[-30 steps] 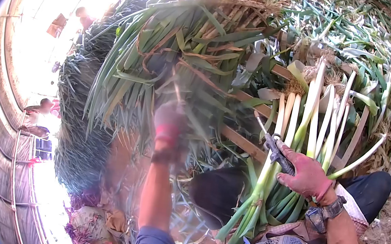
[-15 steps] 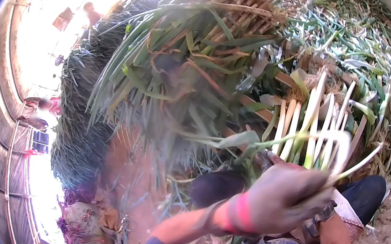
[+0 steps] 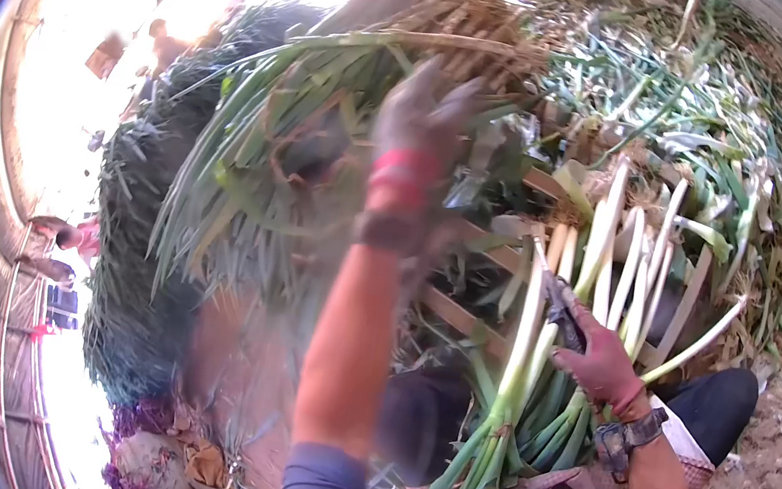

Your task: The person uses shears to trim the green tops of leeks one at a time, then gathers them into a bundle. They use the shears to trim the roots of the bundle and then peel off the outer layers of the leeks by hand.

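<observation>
My left hand (image 3: 422, 118), in a glove with a pink cuff, is raised over a big pile of untrimmed long green onions (image 3: 264, 145). Its blurred fingers are spread, near the roots and stalks. Low on the right, my right hand (image 3: 603, 365) is closed round a slim dark tool (image 3: 561, 305), perhaps a knife; its tip is hard to make out. Just beside that hand, several cleaned green onions (image 3: 605, 236) with white stalks lean roots up on a wooden slat. One pale stalk (image 3: 519, 350) stands left of the hand, its green leaves towards my lap.
Wooden slats (image 3: 465, 321) run under the onions. Stripped leaves and scraps (image 3: 676, 95) are heaped at the back right. A tall stack of green onions (image 3: 144, 238) stands to the left, with a person (image 3: 78, 238) beyond it. White stalks lie on the soil at right.
My left hand has let go of the green onion it was pulling at and moved up and left to the pile. My right hand with the dark tool now shows plainly.
</observation>
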`<action>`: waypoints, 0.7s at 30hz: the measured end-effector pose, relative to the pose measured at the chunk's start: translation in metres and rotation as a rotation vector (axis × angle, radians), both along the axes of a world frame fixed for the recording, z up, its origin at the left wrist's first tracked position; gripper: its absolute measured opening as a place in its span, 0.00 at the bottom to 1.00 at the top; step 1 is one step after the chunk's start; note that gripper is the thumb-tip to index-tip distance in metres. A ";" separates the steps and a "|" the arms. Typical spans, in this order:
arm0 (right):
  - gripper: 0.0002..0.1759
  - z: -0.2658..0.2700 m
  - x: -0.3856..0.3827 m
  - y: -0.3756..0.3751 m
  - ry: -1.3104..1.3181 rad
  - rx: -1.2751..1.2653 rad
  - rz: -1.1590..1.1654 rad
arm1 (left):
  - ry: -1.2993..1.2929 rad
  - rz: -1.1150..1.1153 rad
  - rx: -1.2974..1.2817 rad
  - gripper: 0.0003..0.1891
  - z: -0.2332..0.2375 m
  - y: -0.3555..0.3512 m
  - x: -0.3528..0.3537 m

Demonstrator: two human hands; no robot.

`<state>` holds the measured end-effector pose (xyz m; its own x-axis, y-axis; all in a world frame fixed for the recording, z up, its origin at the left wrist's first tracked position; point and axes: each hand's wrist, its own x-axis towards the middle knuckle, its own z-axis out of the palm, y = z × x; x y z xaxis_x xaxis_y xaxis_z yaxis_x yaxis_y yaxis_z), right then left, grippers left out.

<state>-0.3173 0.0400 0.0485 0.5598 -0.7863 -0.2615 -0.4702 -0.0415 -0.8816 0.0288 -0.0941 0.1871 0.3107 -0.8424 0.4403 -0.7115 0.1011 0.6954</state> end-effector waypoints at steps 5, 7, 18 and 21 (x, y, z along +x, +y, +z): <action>0.53 0.018 -0.001 0.010 0.114 0.065 0.190 | -0.651 0.642 0.683 0.60 -0.090 0.130 0.122; 0.52 0.008 0.005 0.017 0.065 0.048 0.209 | -0.742 0.529 0.615 0.54 -0.097 0.136 0.138; 0.55 0.028 0.019 0.010 0.189 0.091 0.212 | -0.849 0.436 0.816 0.13 -0.135 0.162 0.058; 0.56 0.025 0.017 0.013 0.130 0.055 0.244 | -0.869 0.359 0.792 0.11 -0.123 0.171 0.014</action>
<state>-0.3007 0.0535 0.0737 0.6900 -0.6148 -0.3820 -0.5613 -0.1212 -0.8187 0.0427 0.0769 0.0642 0.4388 -0.8983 0.0227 -0.8691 -0.4307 -0.2434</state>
